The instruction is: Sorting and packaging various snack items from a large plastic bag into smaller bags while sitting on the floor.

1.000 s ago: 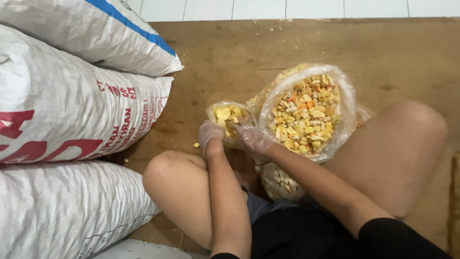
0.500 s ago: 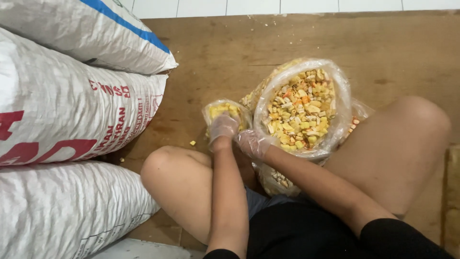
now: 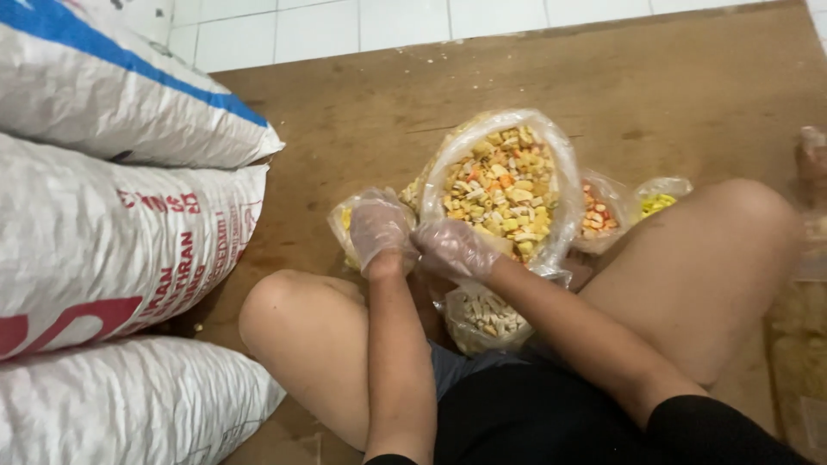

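Note:
I sit cross-legged on a brown wooden floor. Both hands wear thin clear plastic gloves. My left hand [image 3: 379,231] covers and grips a small clear bag of yellow pieces [image 3: 347,226]. My right hand [image 3: 452,248] is closed right beside it, fingers touching the same small bag's top. Just beyond my hands stands a large open clear bag [image 3: 504,185] full of mixed yellow, white and orange crackers. Another small filled bag of pale crackers [image 3: 484,317] lies between my legs under my right forearm.
Three big white woven sacks [image 3: 112,250] are stacked at the left. Two small filled bags, one orange [image 3: 596,215] and one yellow [image 3: 659,200], lie right of the large bag by my right knee. White tiles [image 3: 413,19] border the floor's far edge. More plastic-wrapped goods [image 3: 805,344] lie at the right edge.
The view has shifted so the bags sit lower and two more small bags show at the right. My left hand has closed over the small bag's top; my right hand stays next to it.

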